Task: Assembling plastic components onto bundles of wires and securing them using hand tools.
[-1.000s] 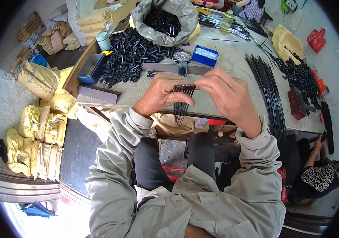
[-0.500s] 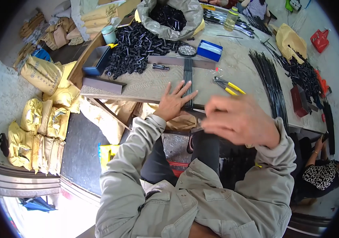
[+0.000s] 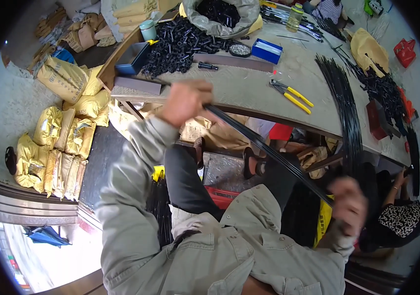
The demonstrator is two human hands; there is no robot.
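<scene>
My left hand is closed around one end of a bundle of long thin black rods, just in front of the worktable's near edge. The bundle slants down to the right across my lap. My right hand, blurred, grips its other end low at my right side. Both sleeves are grey-green.
On the table lie yellow-handled pliers, a blue box, a heap of short black tubes, a sack of black parts and more long black rods. Yellow sacks sit on the floor at left. Another person sits at right.
My left hand left the tabletop and closed on a long rod bundle; my right hand dropped down to the right, gripping the far end. The view tilted lower.
</scene>
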